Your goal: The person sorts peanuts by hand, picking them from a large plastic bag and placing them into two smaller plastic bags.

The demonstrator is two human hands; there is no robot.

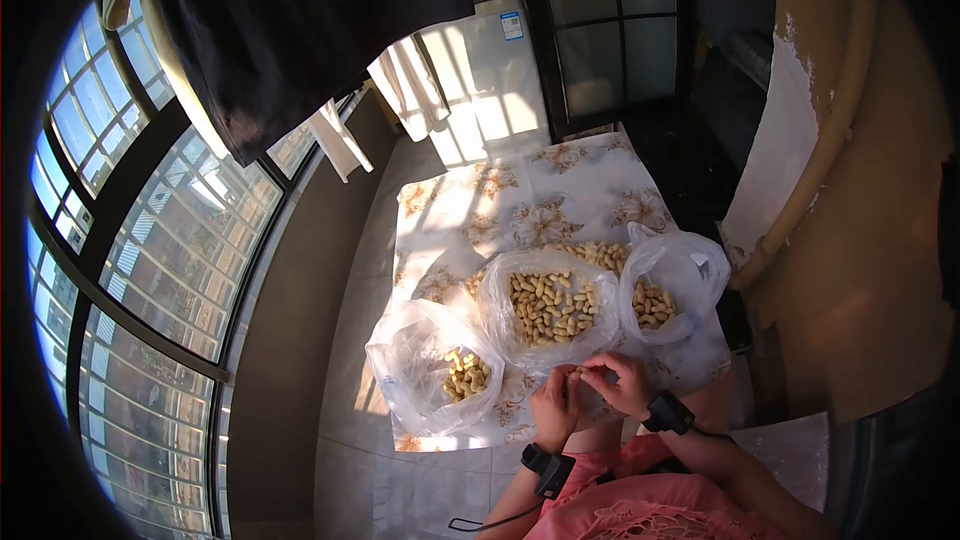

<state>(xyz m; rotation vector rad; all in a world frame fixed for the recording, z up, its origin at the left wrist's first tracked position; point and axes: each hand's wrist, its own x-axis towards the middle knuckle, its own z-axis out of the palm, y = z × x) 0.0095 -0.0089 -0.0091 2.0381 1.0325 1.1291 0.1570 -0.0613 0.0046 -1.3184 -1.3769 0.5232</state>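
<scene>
My left hand (pixel 555 405) and my right hand (pixel 617 383) meet at the table's near edge, fingers pinched around a small peanut (pixel 577 374) between them. Just beyond them is a clear plastic bag (pixel 490 305), open at the top, holding many unshelled peanuts (pixel 553 308). On the left, another plastic bag (pixel 405 340) holds a smaller heap of peanuts (pixel 465 376). The bag on the right (pixel 700 275) contains some more peanuts (pixel 653 306). Loose peanuts (pixel 605 256) lie behind the middle bag.
The table (pixel 590 180) has a flowered cloth. Dark clothing (pixel 300 30) hangs overhead at the upper left, beside barred windows (pixel 190 240). A white appliance (pixel 490 80) and a dark-framed door (pixel 615 30) stand beyond the table. A wall with a pipe (pixel 830 140) is at right.
</scene>
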